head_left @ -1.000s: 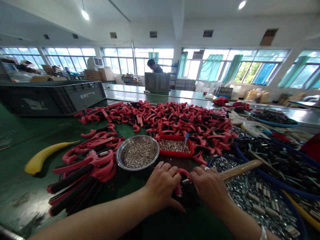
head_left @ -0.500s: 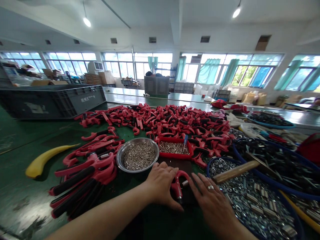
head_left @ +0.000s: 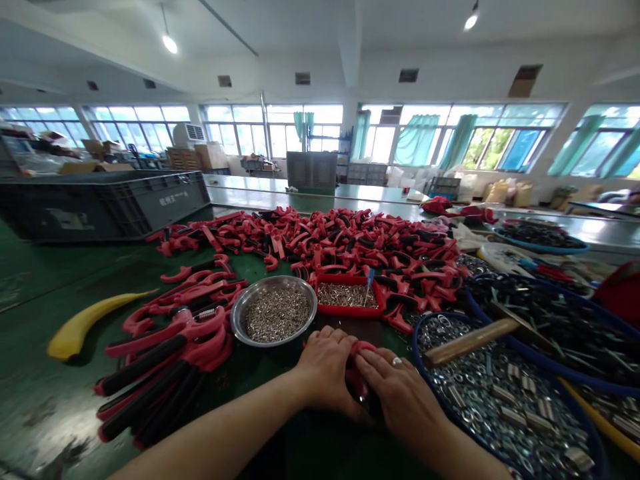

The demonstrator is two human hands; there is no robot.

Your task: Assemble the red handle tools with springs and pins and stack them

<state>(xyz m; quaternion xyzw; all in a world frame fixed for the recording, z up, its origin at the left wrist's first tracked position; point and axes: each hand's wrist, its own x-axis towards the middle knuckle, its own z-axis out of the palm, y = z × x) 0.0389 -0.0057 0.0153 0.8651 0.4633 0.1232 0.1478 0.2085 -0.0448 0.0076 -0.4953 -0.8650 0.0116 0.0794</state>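
Nearest, at centre, left hand (head_left: 325,377) and right hand (head_left: 400,393), both closed with fingers curled over a curved red plastic part (head_left: 361,348), most of it hidden between the palms; plain metal ring (head_left: 397,361) on the right hand. Just right, a blue-rimmed basin (head_left: 450,317) heaped with shiny steel washers and nuts, a smooth wooden handle (head_left: 467,342) lying across it. Just left, a stack of hooked red parts with ribbed black grips (head_left: 160,360) on a glossy green bench top (head_left: 40,393), and beyond, a curved yellow plastic piece (head_left: 85,330). Farther, a polished steel bowl (head_left: 274,313) of small metal pieces, beside a red tray (head_left: 347,297) of similar pieces, then a broad heap of red-and-black parts (head_left: 310,247). Far left, a dark ribbed plastic crate (head_left: 100,207), moulded characters on its side too small to read. Farthest, tall windows with teal curtains (head_left: 415,140).
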